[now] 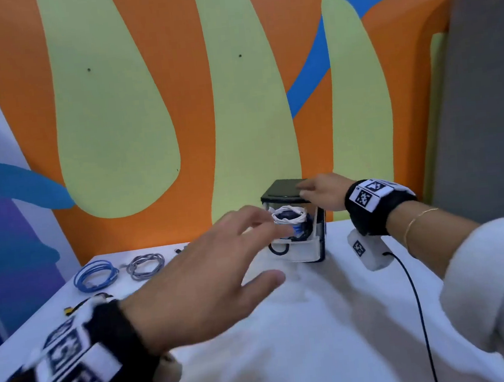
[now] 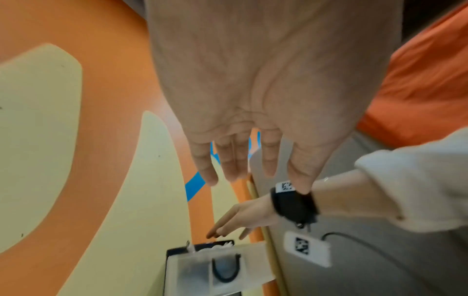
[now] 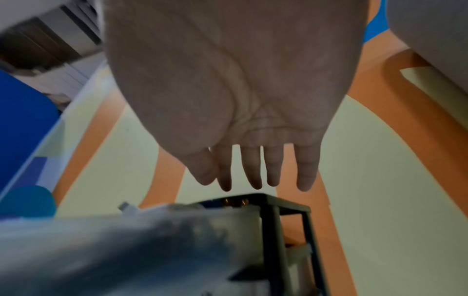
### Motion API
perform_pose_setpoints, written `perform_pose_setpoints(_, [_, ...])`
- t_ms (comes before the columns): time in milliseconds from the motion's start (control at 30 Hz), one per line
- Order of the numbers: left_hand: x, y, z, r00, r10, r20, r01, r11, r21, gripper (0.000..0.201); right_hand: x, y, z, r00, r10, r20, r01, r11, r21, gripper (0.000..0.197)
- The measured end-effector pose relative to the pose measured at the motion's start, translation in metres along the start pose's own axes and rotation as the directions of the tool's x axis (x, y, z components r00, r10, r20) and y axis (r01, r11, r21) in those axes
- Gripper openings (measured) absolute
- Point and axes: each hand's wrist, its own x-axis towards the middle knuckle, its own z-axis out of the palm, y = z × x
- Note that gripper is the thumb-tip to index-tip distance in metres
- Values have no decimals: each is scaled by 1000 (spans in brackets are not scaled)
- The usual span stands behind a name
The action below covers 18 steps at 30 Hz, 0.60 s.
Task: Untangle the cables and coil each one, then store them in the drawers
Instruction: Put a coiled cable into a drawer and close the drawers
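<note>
A small black drawer unit [image 1: 284, 189] stands at the back of the white table. Its translucent top drawer [image 1: 304, 249] is pulled out and holds a coiled white cable [image 1: 286, 213] with a dark one beneath. My right hand [image 1: 318, 189] lies flat on the unit's top, fingers straight. My left hand [image 1: 221, 267] hovers open in front of the drawer, holding nothing. In the left wrist view the drawer front [image 2: 220, 268] with its black loop handle lies below my straight fingers [image 2: 233, 162]. A coiled blue cable [image 1: 95, 275] and a coiled grey cable [image 1: 145, 265] lie at the left.
A yellow-tipped dark cable [image 1: 80, 304] lies near my left wrist. A small dark plug [image 1: 180, 249] sits at the table's back edge. A black lead [image 1: 416, 307] hangs from my right wrist camera. The painted wall stands right behind the unit.
</note>
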Motion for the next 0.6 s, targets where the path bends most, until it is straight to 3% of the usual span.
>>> perform_pose_setpoints(133, [91,-28,33,999,31,-25,-27,989,143,76,7,13,11,1000,-17,-1,17,1000,-24,43])
perform_pose_setpoints(267, [132,-42,64,988,-56,142,34,987,154,103,9,18,11,1000,-11,-22,12,1000,27,41])
perform_pose_setpoints(367, [145,-47,82,958,-77,276,26,982,185,104,10,20,11,999,-10,-39,11,1000,17,43])
perform_pose_setpoints(500, [161,-55,92,961,-82,266,65,995,73,94,11,22,11,998,-22,-53,23,1000,21,44])
perform_pose_setpoints(600, [173,-62,98,962,-52,267,57,998,-11,100,12,22,9,998,-27,-64,28,999,23,43])
